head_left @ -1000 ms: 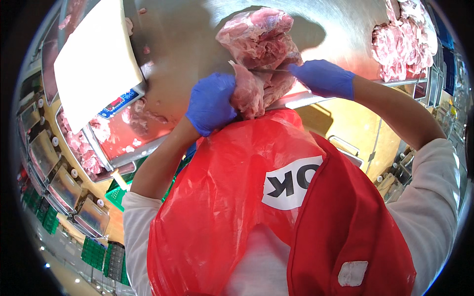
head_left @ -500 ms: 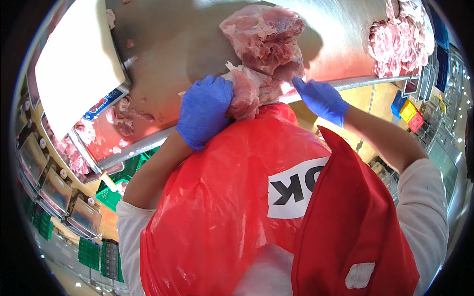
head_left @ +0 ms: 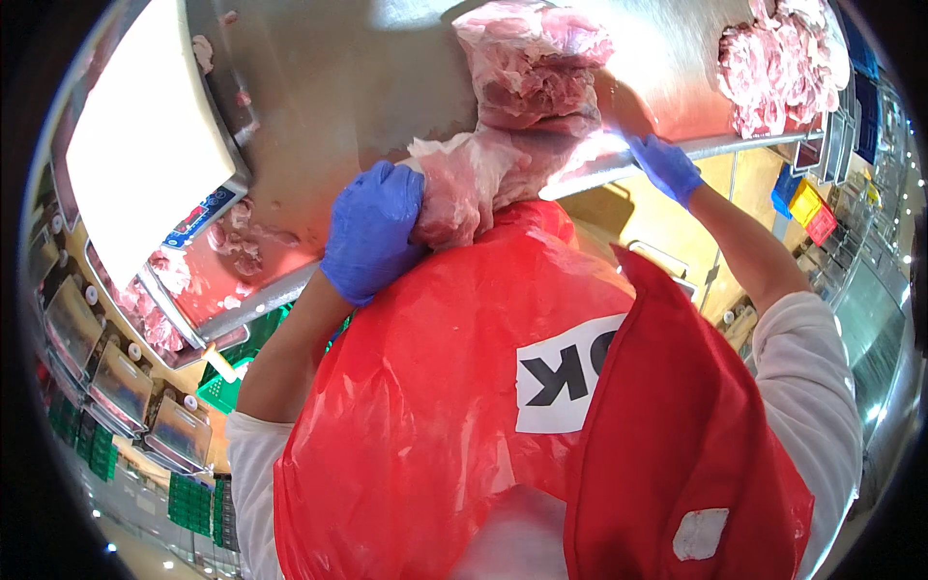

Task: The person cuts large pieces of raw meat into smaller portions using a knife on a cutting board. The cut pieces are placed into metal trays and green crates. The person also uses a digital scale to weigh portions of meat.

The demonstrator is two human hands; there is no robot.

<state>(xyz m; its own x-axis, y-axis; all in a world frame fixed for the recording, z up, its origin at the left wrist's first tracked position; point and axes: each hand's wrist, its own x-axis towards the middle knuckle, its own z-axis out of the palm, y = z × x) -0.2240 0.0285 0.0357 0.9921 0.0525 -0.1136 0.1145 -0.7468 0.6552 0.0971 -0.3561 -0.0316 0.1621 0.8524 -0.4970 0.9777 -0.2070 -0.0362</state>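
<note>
My left hand (head_left: 372,232), in a blue glove, is closed on the near end of a large piece of raw meat (head_left: 464,184), which lies at the steel table's front edge against the red apron (head_left: 416,367). A thicker lump of the meat (head_left: 530,68) lies beyond. My right hand (head_left: 662,164), also gloved in blue, is closed on a knife, just right of the meat. Glare largely hides the blade.
A white board (head_left: 135,135) rests on a scale on the steel table (head_left: 319,77) at left, with meat scraps (head_left: 242,237) beside it. A pile of cut meat (head_left: 773,68) lies at right. Green crates (head_left: 193,503) and coloured bins (head_left: 807,208) stand beyond.
My right hand has moved right, drawing away from the meat with the knife. My left hand has shifted left and down, pulling the near end of the meat along; the far lump appears further right.
</note>
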